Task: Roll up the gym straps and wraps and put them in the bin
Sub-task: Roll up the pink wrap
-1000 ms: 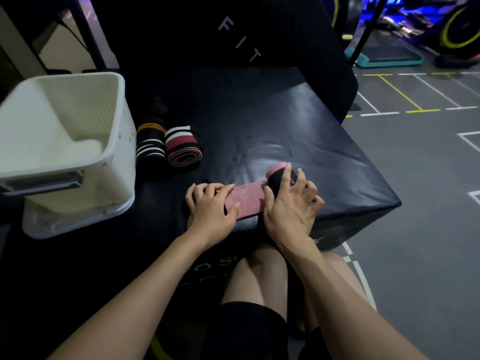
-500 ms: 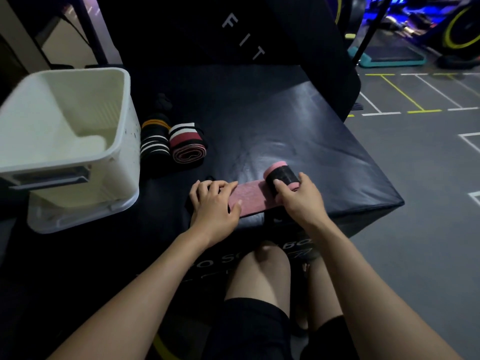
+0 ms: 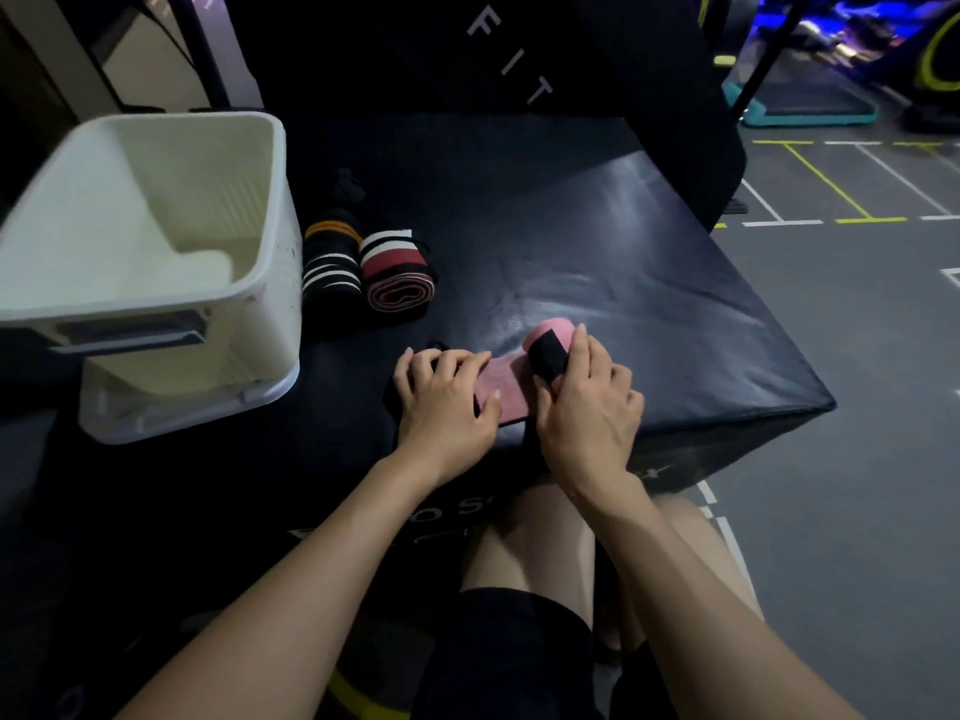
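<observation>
Pink wrap (image 3: 506, 379) lay on the padded box (image 3: 649, 283), its roll grown since a second ago; my right hand (image 3: 587, 402) curled around the roll, left hand (image 3: 441, 397) pressed the flat tail. Nearly bin-ready.

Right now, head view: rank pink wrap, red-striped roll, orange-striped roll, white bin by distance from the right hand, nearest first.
1. pink wrap, under the right hand, which grips its rolled end.
2. red-striped roll, up and left on the pad.
3. orange-striped roll, just left of it, beside the bin.
4. white bin, far left.
</observation>
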